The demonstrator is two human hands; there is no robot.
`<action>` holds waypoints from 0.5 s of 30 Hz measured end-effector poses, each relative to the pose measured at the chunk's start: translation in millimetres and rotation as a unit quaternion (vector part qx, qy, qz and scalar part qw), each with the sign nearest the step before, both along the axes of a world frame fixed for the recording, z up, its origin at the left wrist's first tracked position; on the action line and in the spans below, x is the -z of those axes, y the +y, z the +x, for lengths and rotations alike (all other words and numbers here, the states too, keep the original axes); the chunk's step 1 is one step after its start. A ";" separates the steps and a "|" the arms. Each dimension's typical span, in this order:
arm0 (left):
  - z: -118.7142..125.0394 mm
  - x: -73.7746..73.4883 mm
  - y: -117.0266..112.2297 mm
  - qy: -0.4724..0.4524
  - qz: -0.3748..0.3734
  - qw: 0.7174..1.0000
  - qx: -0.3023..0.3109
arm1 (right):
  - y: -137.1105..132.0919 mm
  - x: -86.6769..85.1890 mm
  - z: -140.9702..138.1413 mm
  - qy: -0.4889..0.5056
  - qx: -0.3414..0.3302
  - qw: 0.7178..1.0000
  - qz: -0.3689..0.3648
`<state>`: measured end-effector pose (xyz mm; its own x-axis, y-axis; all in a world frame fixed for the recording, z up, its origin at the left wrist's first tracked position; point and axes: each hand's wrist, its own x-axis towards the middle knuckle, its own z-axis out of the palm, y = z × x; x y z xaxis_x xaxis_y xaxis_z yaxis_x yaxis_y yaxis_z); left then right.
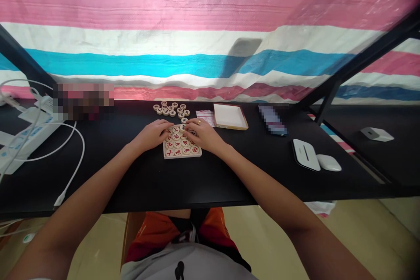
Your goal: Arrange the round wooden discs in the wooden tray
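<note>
both hands are at the wooden tray (182, 156) of chess pieces (179, 144), mid-tabletop (138, 179). left hand (153, 134) curls against its left edge, right hand (205, 136) presses the top row; can't tell if either grip has closed on a piece. loose pieces (170, 109) lie just beyond.

A box (182, 155) filled with game pieces (179, 144) is set near the middle of the table (157, 179). A loose cluster of pieces (170, 109) is laid just behind it. A paper slip (206, 116) and a lid (230, 117) are placed behind and to the right. A power strip (22, 140) is kept at the left, two small devices (315, 157) at the right.
</note>
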<state>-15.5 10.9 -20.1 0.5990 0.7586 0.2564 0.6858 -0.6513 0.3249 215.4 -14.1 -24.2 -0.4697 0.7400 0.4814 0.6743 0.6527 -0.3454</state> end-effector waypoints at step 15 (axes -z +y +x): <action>-1.9 -1.9 2.3 -0.017 -0.040 0.999 0.003 | 32.7 25.7 38.3 -0.102 0.001 0.995 0.004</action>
<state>-17.4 13.2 -18.2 0.5959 0.7735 0.2159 0.6691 -0.6269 0.3992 253.7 18.7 -49.9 -0.5572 0.7372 0.3821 0.7304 0.6540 -0.1967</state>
